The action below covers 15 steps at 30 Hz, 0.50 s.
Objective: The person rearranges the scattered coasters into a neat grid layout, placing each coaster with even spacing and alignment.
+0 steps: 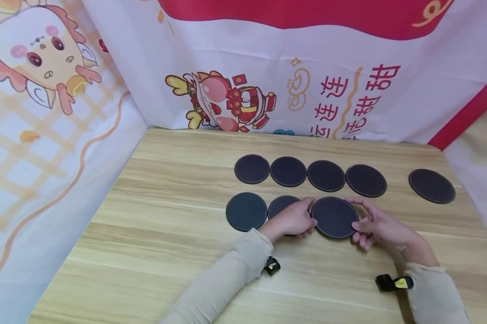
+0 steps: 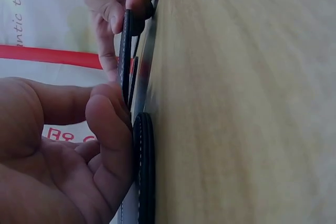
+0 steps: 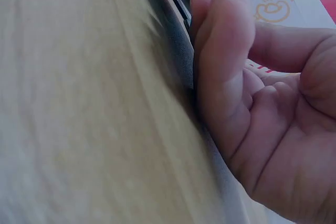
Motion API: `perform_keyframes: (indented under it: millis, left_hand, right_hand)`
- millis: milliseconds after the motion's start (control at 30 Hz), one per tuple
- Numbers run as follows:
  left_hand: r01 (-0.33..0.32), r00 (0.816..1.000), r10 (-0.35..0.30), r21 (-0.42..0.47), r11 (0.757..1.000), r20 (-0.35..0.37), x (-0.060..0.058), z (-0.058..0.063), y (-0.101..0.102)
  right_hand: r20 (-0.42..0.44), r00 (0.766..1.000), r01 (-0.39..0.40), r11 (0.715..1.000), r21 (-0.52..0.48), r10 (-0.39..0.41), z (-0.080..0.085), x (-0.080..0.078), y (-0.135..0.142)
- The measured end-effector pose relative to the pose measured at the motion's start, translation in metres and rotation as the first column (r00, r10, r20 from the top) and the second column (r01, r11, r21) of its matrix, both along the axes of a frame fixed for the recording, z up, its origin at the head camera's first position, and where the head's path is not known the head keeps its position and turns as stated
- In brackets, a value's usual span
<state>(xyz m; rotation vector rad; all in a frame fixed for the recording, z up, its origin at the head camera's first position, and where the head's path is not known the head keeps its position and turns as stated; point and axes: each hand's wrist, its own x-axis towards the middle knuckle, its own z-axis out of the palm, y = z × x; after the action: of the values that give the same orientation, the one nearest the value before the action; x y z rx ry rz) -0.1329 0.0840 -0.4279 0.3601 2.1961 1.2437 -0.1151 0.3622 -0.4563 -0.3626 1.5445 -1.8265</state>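
A round black coaster (image 1: 334,218) with pale edge stitching is held between my two hands. My left hand (image 1: 294,218) pinches its left edge, and my right hand (image 1: 383,227) grips the right edge, thumb on top. Seen edge-on in the left wrist view, the held coaster (image 2: 125,51) is raised off the wood. Just left of it, another coaster (image 1: 277,210) lies partly hidden beneath my left hand. A further coaster (image 1: 246,212) lies at the left end of this near row. In the right wrist view, my right hand (image 3: 247,93) hides most of the held coaster.
Behind runs a row of several matching coasters (image 1: 288,171) lying edge to edge. One separate coaster (image 1: 431,186) sits farther right, close to the table's right edge. The wood-grain table (image 1: 162,198) meets printed cloth (image 1: 235,49) at the back and left.
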Motion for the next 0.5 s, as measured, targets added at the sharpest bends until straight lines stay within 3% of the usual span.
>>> perform_keyframes:
  millis: [267, 500]
  left_hand:
    - [0.024, 1.000, -0.024, 0.021, 0.999, -0.004, -0.0007, -0.0014, -0.0031]
    - [0.067, 0.997, -0.068, -0.023, 0.997, -0.040, -0.0008, -0.0023, -0.0048]
  right_hand:
    - [-0.017, 0.999, 0.044, 0.983, 0.180, -0.042, 0.0048, 0.0017, -0.0033]
    - [0.017, 0.999, 0.030, 0.957, 0.289, -0.036, 0.0081, 0.0018, -0.0030]
